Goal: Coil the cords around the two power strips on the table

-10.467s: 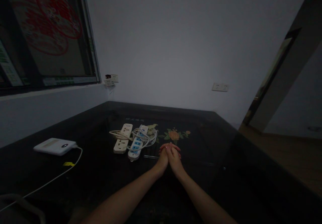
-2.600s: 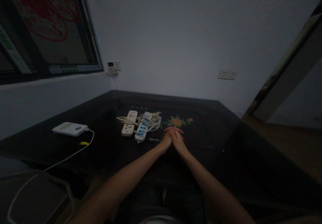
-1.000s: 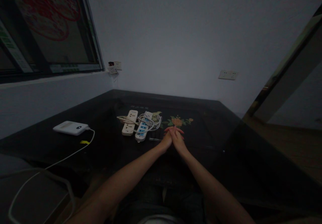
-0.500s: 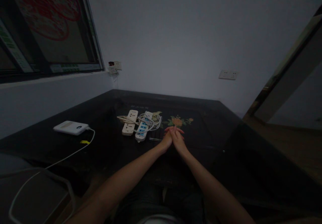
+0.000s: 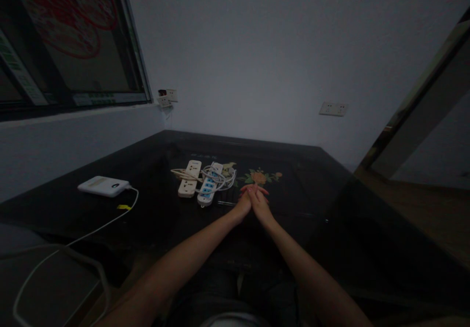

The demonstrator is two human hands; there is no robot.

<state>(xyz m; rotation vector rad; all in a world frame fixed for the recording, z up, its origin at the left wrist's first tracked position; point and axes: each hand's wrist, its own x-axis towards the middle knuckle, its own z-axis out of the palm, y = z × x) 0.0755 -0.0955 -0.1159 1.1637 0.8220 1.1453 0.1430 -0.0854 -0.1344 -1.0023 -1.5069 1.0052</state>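
My left hand (image 5: pixel 244 205) and my right hand (image 5: pixel 260 204) rest together on the dark table (image 5: pixel 286 258), their fingers laced through one another. Both are closed this way, and no object shows in either. Just left of them lies a white power strip (image 5: pixel 207 195) with blue sockets, a white cord (image 5: pixel 224 184) coiled over it. Beside that is a cream power strip (image 5: pixel 187 187) with its own cord bundled across its middle. A printed orange flower (image 5: pixel 258 177) decorates the tabletop just beyond my fingertips.
At the left of the table sits a white power bank (image 5: pixel 101 186) with a white cable (image 5: pixel 91 232) running off the front edge. A yellow tag (image 5: pixel 124 207) lies near it. The wall behind carries sockets (image 5: pixel 333 108), and a window (image 5: pixel 81 38) is at upper left.
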